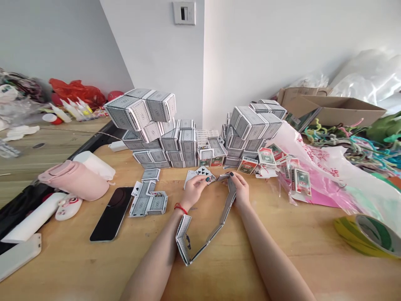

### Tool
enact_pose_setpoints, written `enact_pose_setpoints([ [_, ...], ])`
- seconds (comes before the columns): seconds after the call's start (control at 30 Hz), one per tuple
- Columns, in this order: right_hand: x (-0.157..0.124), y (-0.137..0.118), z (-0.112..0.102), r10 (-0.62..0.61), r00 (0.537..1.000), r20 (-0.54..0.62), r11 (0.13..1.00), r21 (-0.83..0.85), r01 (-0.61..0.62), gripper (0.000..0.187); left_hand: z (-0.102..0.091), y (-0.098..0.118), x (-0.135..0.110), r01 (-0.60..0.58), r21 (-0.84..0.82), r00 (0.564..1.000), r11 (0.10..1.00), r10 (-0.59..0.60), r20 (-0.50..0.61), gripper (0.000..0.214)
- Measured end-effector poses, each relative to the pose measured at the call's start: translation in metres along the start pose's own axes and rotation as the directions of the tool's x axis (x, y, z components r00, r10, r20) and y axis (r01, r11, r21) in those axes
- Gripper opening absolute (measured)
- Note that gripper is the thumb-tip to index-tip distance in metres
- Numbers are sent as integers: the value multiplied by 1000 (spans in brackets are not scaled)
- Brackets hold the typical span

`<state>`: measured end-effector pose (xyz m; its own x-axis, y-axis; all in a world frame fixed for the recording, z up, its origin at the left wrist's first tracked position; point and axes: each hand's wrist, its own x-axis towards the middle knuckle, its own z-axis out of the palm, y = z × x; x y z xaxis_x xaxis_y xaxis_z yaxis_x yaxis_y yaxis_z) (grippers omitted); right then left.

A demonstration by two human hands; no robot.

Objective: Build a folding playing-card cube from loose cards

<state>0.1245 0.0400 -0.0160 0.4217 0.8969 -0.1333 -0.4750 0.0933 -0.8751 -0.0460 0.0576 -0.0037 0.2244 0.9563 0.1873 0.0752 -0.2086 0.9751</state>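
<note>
Stacked playing-card boxes [188,142] line the back edge of the bench [282,259], with a smartphone [112,214] near the left edge and a tape roll [366,236] at the front right corner.

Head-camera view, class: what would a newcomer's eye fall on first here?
Two tall piles of grey-backed playing cards rise at the back of the wooden table. In front, a bent strip of grey cards reaches the right hand, while the left hand, with a red string bracelet, touches fanned cards.

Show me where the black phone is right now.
In the head view, the black smartphone lies on the wooden table, left of the person's left hand and directly beside the small group of playing cards.
</note>
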Motion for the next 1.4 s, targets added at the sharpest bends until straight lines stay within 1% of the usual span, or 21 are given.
enact_pose_setpoints([
  [0.07, 3, 1, -4, -51, 996, -68, 997, 54, 54, 25, -5, -1, 2, 59, -118, 996, 991, -66, -55, 32],
  [0.13, 5, 2, -6, -89, 991, -101, 992, 77, 97, 25, -10, 1, 5, 71, -208, 990, 975, -95, -108, 35],
  [0.23, 5, 2, -7, -115, 987, -111, 992, 41, 120, 27, -21, 18, 7, 57, -256, 983, 965, -100, -157, 36],
  [0.3, 5, 2, -8, -114, 988, -104, 993, 21, 117, 28, -29, 38, 5, 41, -220, 984, 975, -78, -162, 35],
  [0.37, 6, 2, -9, -103, 991, -85, 994, 21, 105, 28, -37, 61, -1, 28, -113, 991, 993, -43, -131, 33],
  [0.43, 6, 2, -10, -95, 993, -66, 995, 18, 97, 27, -43, 80, -13, 20, 16, 994, 1000, -18, -108, 27],
  [0.5, 6, 2, -11, -96, 993, -63, 995, 1, 96, 26, -47, 90, -30, 22, 139, 990, 990, -1, -144, 22],
  [0.53, 6, 2, -11, -97, 993, -68, 995, -7, 97, 27, -48, 92, -40, 29, 173, 983, 984, 3, -183, 21],
  [0.6, 6, 2, -11, -102, 991, -83, 995, -13, 101, 29, -48, 88, -64, 68, 197, 963, 978, -13, -268, 23],
  [0.67, 5, 2, -11, -109, 989, -102, 994, -10, 108, 30, -44, 79, -91, 82, 194, 935, 978, -8, -353, 29],
  [0.73, 4, 3, -12, -114, 987, -113, 993, -3, 114, 30, -36, 68, -117, 83, 202, 900, 976, 14, -435, 36],
  [0.77, 4, 3, -12, -114, 987, -116, 993, 2, 116, 29, -31, 63, -128, 95, 209, 889, 973, 11, -457, 40],
  [0.83, 4, 4, -13, -116, 987, -115, 993, 6, 117, 27, -17, 53, -146, 155, 222, 886, 963, -36, -463, 49],
  [0.9, 3, 4, -14, -119, 987, -110, 993, -3, 119, 27, -4, 44, -154, 207, 219, 884, 954, -86, -459, 53],
  [1.0, 3, 3, -17, -119, 988, -96, 993, -18, 118, 29, 9, 32, -148, 223, 174, 874, 959, -117, -472, 43],
  [1.07, 3, 1, -18, -111, 990, -85, 994, -21, 110, 29, 10, 26, -136, 213, 156, 872, 964, -116, -476, 34],
  [1.13, 2, -1, -18, -96, 993, -62, 995, -28, 95, 28, 6, 21, -119, 184, 140, 883, 973, -101, -459, 29],
  [1.2, 0, -2, -17, -72, 997, -12, 997, -41, 71, 28, 1, 18, -101, 151, 169, 890, 974, -60, -451, 23],
  [1.27, -3, -4, -16, -50, 997, 61, 997, -56, 53, 28, -3, 19, -82, 136, 203, 890, 970, -30, -455, 22],
  [1.3, -5, -5, -15, -48, 994, 97, 996, -65, 54, 29, -4, 20, -73, 127, 214, 900, 969, -22, -436, 22],
  [1.4, -10, -7, -13, -100, 976, 196, 982, -140, 128, 29, -4, 22, -50, 84, 189, 908, 978, 3, -420, 22],
])
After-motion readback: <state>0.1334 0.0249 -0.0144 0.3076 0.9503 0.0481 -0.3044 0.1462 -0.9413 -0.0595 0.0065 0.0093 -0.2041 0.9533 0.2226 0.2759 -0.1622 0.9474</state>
